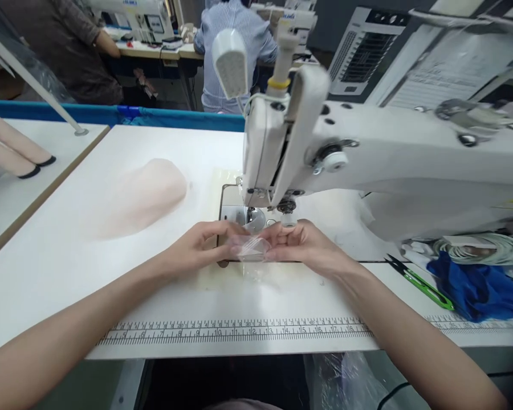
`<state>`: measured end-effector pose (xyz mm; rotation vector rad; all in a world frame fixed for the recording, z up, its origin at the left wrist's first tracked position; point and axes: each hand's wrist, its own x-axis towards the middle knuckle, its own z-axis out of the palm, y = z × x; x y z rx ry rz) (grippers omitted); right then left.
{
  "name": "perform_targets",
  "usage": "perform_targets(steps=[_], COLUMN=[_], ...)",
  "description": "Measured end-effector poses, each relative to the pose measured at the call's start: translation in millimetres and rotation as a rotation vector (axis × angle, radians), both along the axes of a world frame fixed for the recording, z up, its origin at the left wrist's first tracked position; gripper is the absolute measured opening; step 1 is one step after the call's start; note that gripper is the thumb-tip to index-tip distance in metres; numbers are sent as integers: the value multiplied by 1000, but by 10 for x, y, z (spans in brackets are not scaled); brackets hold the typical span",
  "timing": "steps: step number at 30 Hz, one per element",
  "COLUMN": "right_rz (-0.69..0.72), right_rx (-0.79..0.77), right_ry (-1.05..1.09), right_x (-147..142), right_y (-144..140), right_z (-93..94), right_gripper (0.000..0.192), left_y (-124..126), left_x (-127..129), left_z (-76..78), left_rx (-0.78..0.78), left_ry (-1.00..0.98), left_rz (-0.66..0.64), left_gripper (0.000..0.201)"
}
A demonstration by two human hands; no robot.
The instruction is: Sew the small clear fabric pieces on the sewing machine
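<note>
- Head view looks down on a white tabletop (68, 267), and both hands are working right in front of the sewing machine (367, 165).
- Left hand (200, 245) comes in from the lower left, its fingers pinched on the left end of a small sheer piece of fabric (251, 248).
- Right hand (305, 245) meets it from the other side, fingertips clamped on the right end of the same piece; the two hands are close together, nearly touching across it.
- That sheer piece sits just in front of the needle area, over the metal plate (233, 213) at the machine's base, held slightly above the tabletop or on it; I cannot tell which.
- Off to the left lies a pale pink heap of sheer fabric (143, 196), well apart from the hands.
- A printed ruler strip (235, 330) runs along the near edge of the tabletop.
- To the right, green-handled snips (419, 282) lie beside a blue cloth (479, 287).
- Behind the tabletop, a person in a striped shirt (235, 51) sits at another machine, and another person in dark clothing (64, 45) stands at the far left.
</note>
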<state>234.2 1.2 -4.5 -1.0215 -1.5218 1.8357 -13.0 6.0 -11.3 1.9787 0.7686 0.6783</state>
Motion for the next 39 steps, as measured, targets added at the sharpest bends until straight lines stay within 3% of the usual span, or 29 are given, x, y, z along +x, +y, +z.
perform_targets(steps=[4, 11, 16, 20, 23, 24, 26, 28, 29, 31, 32, 33, 35, 37, 39], right_rz=[-11, 127, 145, 124, 65, 56, 52, 55, 55, 53, 52, 52, 55, 53, 44], right_rx=[-68, 125, 106, -41, -100, -112, -127, -119, -103, -63, -43, -23, 11, 40, 73], right_ry=[91, -30, -58, -5, 107, 135, 163, 178, 180, 174, 164, 152, 129, 111, 93], right_x=[-35, -114, -186, -290, -392, -425, -488, -545, -571, -622, -647, -672, -717, -753, -776], right_y=[-16, -93, -117, -154, -161, -160, -161, -169, -174, -186, -190, -191, -187, -174, -157], right_z=[-14, 40, 68, 82, 63, 60, 68, 95, 112, 147, 162, 176, 199, 218, 230], right_gripper=[31, 15, 17, 27, 31, 34, 40, 39, 37, 32, 29, 26, 21, 19, 19], left_y=[-5, -69, -69, -282, -663, -801, -1019, -1087, -1050, -856, -719, -573, -307, -130, -57], left_x=[-77, -86, -188, -207, -104, -70, -48, -120, -189, -358, -441, -515, -622, -687, -746], left_z=[96, 273, 440, 521, 531, 526, 510, 488, 476, 445, 427, 406, 363, 333, 322], left_rx=[-159, -106, 105, 415, 682, 695, 599, 499, 465, 393, 372, 330, 62, -264, -441], left_ry=[-73, -58, 9, 110, 253, 318, 405, 352, 286, 151, 111, 92, 64, 103, 92], left_rz=[29, 93, 160, 196, 61, -19, -204, -223, -137, 170, 321, 392, 296, 125, 57], left_gripper=[22, 26, 25, 17, 13, 15, 21, 18, 14, 10, 15, 27, 53, 51, 35])
